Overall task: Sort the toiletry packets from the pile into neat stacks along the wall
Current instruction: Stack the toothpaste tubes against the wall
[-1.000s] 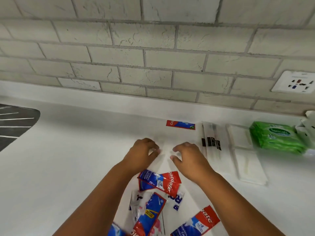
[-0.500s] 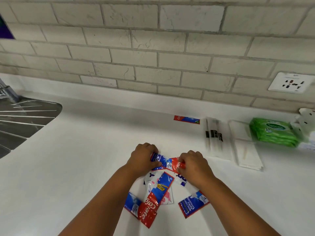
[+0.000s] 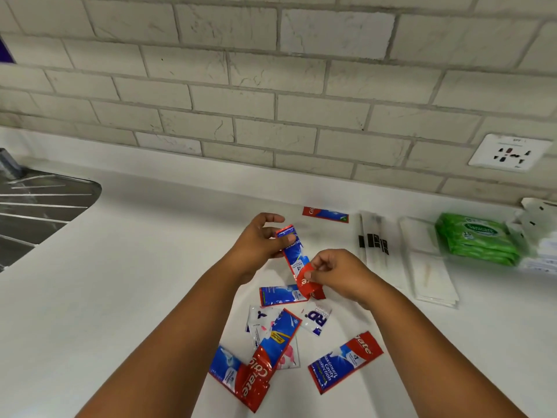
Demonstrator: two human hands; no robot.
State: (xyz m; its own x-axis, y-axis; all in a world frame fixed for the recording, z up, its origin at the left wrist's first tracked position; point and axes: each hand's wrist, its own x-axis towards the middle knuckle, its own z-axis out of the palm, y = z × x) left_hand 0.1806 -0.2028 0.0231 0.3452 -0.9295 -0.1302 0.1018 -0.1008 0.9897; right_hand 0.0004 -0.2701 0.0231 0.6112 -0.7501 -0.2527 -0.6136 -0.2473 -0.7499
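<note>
A red-and-blue toothpaste packet is held above the white counter between both hands. My left hand pinches its blue upper end and my right hand pinches its red lower end. Below them lies the pile: several more toothpaste packets and small white sachets. One toothpaste packet lies flat by the wall. To its right sit white packets with black marks, a stack of plain white packets and green wipes packs.
A steel sink drainer sits at the left edge of the counter. A wall socket is set in the tiled wall at the right. White boxes stand at the far right, behind the green wipes.
Both hands have lifted one toothpaste packet off the pile and turned it from lying crosswise to nearly upright. The view has shifted slightly.
</note>
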